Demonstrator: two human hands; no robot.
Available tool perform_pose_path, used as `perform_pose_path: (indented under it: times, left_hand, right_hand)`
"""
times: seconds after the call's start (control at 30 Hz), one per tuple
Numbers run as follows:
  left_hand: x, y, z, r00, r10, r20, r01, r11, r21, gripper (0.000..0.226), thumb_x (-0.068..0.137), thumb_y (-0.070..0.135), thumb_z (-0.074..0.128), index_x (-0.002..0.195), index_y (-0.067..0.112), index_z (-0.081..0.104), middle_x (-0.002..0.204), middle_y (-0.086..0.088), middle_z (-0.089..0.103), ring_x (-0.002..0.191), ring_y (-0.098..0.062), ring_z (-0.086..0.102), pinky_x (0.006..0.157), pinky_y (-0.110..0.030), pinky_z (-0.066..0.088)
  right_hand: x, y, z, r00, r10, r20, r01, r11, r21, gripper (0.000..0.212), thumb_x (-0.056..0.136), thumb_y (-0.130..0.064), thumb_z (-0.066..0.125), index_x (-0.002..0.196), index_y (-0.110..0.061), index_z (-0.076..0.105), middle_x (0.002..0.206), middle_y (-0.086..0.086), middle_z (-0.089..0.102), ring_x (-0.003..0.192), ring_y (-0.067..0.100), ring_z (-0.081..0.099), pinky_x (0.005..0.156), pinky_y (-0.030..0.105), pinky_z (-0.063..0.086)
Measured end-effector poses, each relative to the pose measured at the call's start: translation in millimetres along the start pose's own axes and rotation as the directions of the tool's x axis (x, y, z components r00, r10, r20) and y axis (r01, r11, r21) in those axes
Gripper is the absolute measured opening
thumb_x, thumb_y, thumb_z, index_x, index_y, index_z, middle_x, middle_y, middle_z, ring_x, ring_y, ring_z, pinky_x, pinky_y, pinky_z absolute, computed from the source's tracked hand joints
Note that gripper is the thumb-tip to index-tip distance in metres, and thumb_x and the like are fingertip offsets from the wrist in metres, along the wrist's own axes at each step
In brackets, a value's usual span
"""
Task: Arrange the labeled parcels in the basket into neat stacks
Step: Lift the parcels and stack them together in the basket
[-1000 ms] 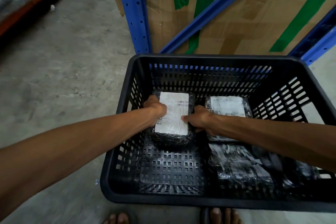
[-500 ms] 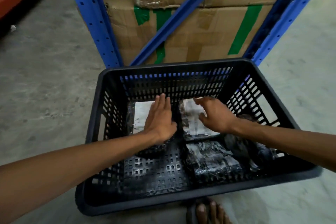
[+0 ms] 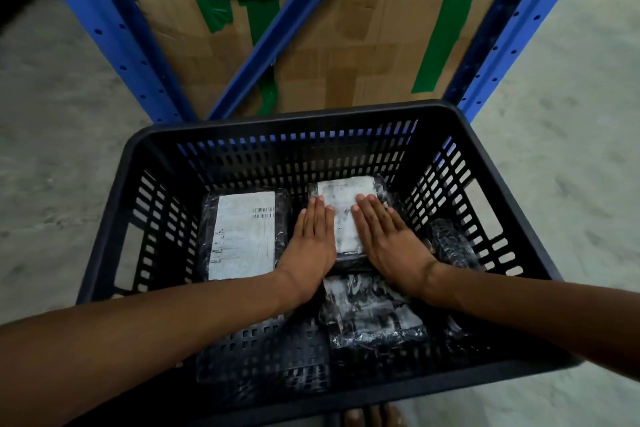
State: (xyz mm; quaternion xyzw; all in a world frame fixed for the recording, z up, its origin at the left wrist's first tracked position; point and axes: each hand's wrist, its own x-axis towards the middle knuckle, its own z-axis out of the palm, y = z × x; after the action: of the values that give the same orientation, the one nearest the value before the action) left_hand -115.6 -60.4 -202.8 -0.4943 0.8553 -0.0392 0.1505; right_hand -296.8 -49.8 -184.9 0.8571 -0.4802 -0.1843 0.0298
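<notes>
A black slotted basket [image 3: 114, 215] stands on the floor in front of me. Inside, at the back left, lies a black-wrapped parcel with a white label [image 3: 242, 236]. Beside it at the back right lies a second labeled parcel [image 3: 344, 204]. My left hand [image 3: 311, 239] rests flat on that parcel's left edge and my right hand [image 3: 384, 239] lies flat on its right side, fingers straight, gripping nothing. A shiny black-wrapped parcel [image 3: 370, 315] lies in the near right part. Another dark bundle [image 3: 450, 243] leans against the right wall.
Blue rack uprights [image 3: 104, 31] and a diagonal brace [image 3: 277, 31] rise just behind the basket, with taped cardboard boxes [image 3: 363, 55] behind them. Grey concrete floor [image 3: 52, 135] surrounds the basket. The basket's near-left bottom [image 3: 263, 357] is bare. Toes [image 3: 370, 418] show at the bottom edge.
My left hand has left the left parcel and now lies on the right parcel next to my right hand. Both hands have flattened. The view has shifted and the basket looks more centred.
</notes>
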Motion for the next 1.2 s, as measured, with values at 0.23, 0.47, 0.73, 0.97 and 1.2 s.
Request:
perform_pose_path:
  times: [0.23, 0.47, 0.73, 0.97, 1.2]
  left_hand:
    - [-1.7, -48.9, -60.6, 0.985, 0.137, 0.109, -0.085, 0.918, -0.386, 0.076, 0.097, 0.041, 0.048, 0.154, 0.0, 0.017, 0.159, -0.024, 0.022, 0.148, -0.037, 0.024, 0.12, -0.044, 0.028]
    - [-37.6, -141.2, -148.5, 0.997, -0.02, 0.079, 0.081, 0.259, -0.962, 0.055, 0.081, 0.072, 0.051, 0.105, 0.029, 0.077, 0.108, 0.009, 0.077, 0.102, -0.009, 0.071, 0.09, -0.028, 0.05]
    - [-88.0, -125.5, -119.5, 0.924, -0.166, 0.345, 0.303, -0.233, -0.924, 0.057, 0.083, 0.056, 0.065, 0.124, 0.017, 0.067, 0.111, -0.002, 0.078, 0.104, -0.023, 0.074, 0.101, -0.042, 0.052]
    - [-76.4, -150.1, -88.0, 0.788, -0.463, 0.406, 0.333, -0.235, -0.913, 0.06, 0.09, 0.046, 0.063, 0.13, 0.005, 0.046, 0.118, -0.012, 0.069, 0.101, -0.027, 0.07, 0.088, -0.041, 0.059]
    - [-79.7, -153.1, -57.1, 0.697, -0.527, 0.487, 0.467, -0.182, -0.865, 0.062, 0.096, 0.046, 0.05, 0.143, 0.008, 0.036, 0.139, -0.014, 0.055, 0.123, -0.033, 0.057, 0.104, -0.047, 0.048]
  right_hand:
    - [4.0, 38.9, -64.9, 0.996, -0.066, 0.057, 0.043, 0.945, 0.325, 0.077, 0.095, -0.007, 0.054, 0.158, -0.005, 0.01, 0.164, 0.023, 0.018, 0.15, 0.036, 0.025, 0.122, 0.044, 0.026]
    - [2.9, 79.6, -156.3, 0.999, -0.023, -0.026, 0.03, 0.181, 0.983, 0.04, 0.089, -0.041, 0.068, 0.127, -0.028, 0.064, 0.124, 0.001, 0.071, 0.117, 0.02, 0.065, 0.098, 0.037, 0.051]
    - [46.5, 20.3, -162.0, 0.947, 0.009, 0.322, -0.279, -0.478, 0.833, 0.062, 0.09, -0.058, 0.057, 0.13, -0.011, 0.065, 0.125, 0.013, 0.072, 0.115, 0.028, 0.07, 0.1, 0.047, 0.054]
    - [53.3, -48.6, -138.3, 0.954, 0.14, 0.263, -0.134, -0.588, 0.798, 0.02, 0.087, -0.004, 0.072, 0.106, -0.008, 0.067, 0.109, 0.013, 0.078, 0.092, 0.022, 0.078, 0.072, 0.032, 0.064]
    - [79.7, -78.2, -123.9, 0.954, 0.136, 0.267, -0.154, -0.541, 0.827, 0.019, 0.091, -0.009, 0.068, 0.105, -0.017, 0.059, 0.12, 0.015, 0.072, 0.107, 0.029, 0.072, 0.088, 0.042, 0.06]
